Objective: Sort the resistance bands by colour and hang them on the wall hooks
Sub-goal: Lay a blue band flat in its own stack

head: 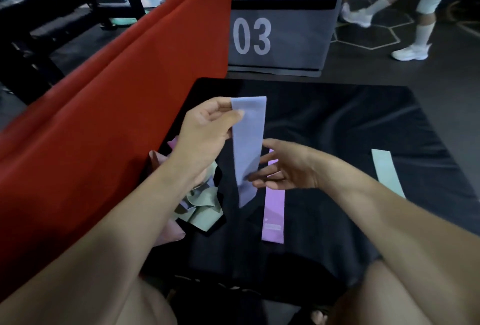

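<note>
Unsorted pile [200,208] of green and pink bands lies at 8 o'clock beside the red pad [104,117]. Left hand [205,137] pinches the lilac-blue band [248,148] by its top, at centre. Right hand [283,169], fingers relaxed, touches its lower part. Pink-purple band [274,210] lies just below; mint band [387,171] at 3 o'clock. Risk: dim light; blue could be laid with the similar purple.
</note>
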